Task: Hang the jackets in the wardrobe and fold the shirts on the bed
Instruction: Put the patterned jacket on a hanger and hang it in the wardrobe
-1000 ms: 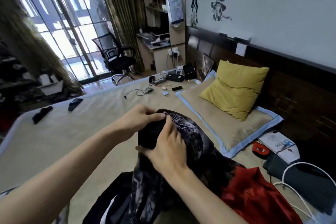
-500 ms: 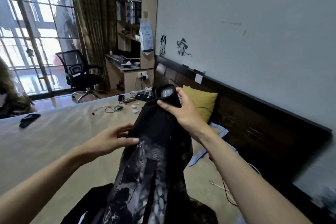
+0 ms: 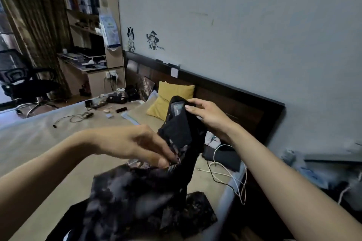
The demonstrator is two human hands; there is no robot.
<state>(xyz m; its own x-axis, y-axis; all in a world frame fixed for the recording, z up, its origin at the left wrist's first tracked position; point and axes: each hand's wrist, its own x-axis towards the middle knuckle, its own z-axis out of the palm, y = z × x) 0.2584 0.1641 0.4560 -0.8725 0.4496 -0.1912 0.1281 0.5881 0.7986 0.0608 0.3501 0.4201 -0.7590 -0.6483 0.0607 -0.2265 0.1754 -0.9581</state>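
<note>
The task appears barely begun: nothing is seen hung or folded yet. A dark patterned garment [image 3: 137, 197] (soft, limp, grey-mottled) is held up over the bed [image 3: 39, 143] at 6 o'clock. Its collar is pinched by the right hand [image 3: 207, 115], its edge by the left hand [image 3: 137, 143].

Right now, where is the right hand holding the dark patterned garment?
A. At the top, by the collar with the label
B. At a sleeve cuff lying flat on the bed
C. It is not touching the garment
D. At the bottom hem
A. The right hand pinches the raised top of the garment beside the collar label, while the left hand grips the fabric lower down.
</note>
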